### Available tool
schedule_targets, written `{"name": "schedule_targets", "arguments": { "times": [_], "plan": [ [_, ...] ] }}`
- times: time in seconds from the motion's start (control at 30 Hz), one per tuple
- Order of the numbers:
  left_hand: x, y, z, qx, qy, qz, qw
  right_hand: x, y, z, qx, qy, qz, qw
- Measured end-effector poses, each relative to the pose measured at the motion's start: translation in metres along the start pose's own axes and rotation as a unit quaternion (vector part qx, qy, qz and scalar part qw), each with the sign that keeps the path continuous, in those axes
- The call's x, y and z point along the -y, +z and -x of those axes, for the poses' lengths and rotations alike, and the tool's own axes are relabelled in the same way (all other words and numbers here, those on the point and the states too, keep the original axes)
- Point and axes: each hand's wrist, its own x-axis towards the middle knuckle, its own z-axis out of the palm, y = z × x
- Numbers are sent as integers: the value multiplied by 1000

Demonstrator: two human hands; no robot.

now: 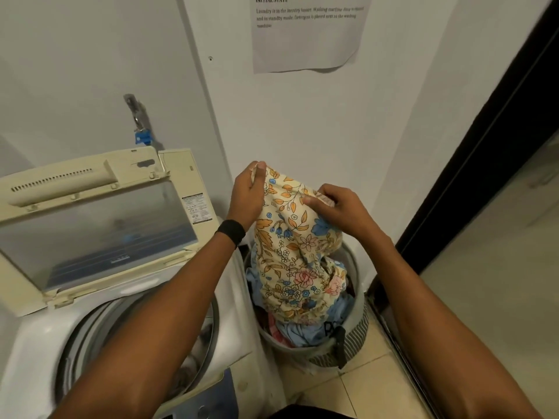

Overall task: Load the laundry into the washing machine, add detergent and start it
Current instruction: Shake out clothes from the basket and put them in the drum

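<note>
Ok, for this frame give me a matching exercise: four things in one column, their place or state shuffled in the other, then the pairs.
Things:
1. floral cloth
2. washer lid
3. laundry basket
4. printed sheet

Place or state:
A. stuck on the wall
B. pinched by the left hand and right hand
C. raised open
D. standing beside the washing machine

Pairs: 1-B, 2-C, 3-D, 4-A.

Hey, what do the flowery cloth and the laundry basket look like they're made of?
Floral cloth: thin woven fabric, likely cotton, matte; it hangs in soft folds. Laundry basket: seemingly soft striped fabric, matte; its rim sags unevenly.
</note>
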Motion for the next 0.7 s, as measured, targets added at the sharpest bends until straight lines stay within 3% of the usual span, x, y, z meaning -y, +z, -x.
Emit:
{"name": "schedule_targets", "arguments": {
  "times": [0.17,0.3,0.37,0.7],
  "plan": [
    [12,-1,8,-7,-53,37,998,3,-7,3,4,-1,-53,999],
    [6,12,17,96,-53,66,992,20,5,-3,2,-52,-72,996],
    [6,21,22,112,-28,52,992,27,16,-6,-2,-80,-51,995],
    [18,1,9,-49,-67,61,995,2,-5,1,72,-11,39,997]
  ]
}}
